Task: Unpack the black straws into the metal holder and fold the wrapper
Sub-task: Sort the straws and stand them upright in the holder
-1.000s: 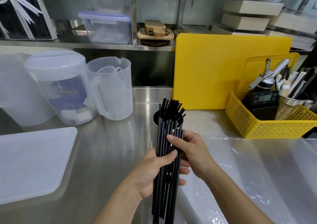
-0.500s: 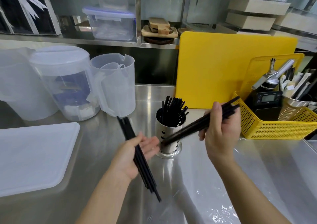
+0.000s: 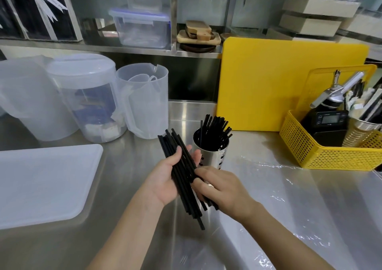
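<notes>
Straws (image 3: 182, 172) lie gripped in our left hand (image 3: 165, 178), our right hand (image 3: 219, 187) pinching them, near the holder (image 3: 210, 156), with a yellow basket (image 3: 330, 154) far right.

holder (image 3: 210, 152) just behind hands, straws (image 3: 215, 130) in it | bundle (image 3: 182, 172) between left hand (image 3: 165, 178) and right hand (image 3: 217, 189) | tray (image 3: 41, 183) left | jugs (image 3: 142, 100) behind-left | basket (image 3: 330, 145) behind-right | wrapper (image 3: 289, 197) right, on counter (image 3: 128, 187)
</notes>
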`<act>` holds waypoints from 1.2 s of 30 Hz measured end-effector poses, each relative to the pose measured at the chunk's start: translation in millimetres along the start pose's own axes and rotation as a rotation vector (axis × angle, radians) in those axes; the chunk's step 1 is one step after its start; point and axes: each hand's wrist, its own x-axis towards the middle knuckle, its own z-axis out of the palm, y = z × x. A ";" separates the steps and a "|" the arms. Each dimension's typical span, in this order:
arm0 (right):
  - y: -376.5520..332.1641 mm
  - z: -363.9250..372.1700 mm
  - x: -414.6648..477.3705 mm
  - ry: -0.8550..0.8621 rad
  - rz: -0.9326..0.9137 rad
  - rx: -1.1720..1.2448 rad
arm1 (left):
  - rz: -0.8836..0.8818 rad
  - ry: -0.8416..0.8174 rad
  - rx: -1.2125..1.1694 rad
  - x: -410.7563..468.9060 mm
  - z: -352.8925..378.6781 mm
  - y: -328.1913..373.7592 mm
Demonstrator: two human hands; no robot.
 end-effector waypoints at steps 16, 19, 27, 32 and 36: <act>2.8 -10.9 21.0 0.124 1.219 1.156 | 0.048 -0.200 0.428 -7.5 5.0 -14.0; 0.1 -14.2 27.0 0.041 1.274 1.280 | -0.042 -0.240 0.465 -10.3 7.7 -27.3; -0.2 -17.3 17.6 0.029 1.273 1.356 | -0.030 -0.243 0.512 -18.5 5.5 -33.4; 2.8 -18.3 10.9 0.053 1.284 1.389 | -0.048 -0.274 0.478 -20.6 6.4 -34.6; 2.3 -17.7 8.1 0.036 1.292 1.356 | -0.076 -0.263 0.491 -19.7 4.5 -35.7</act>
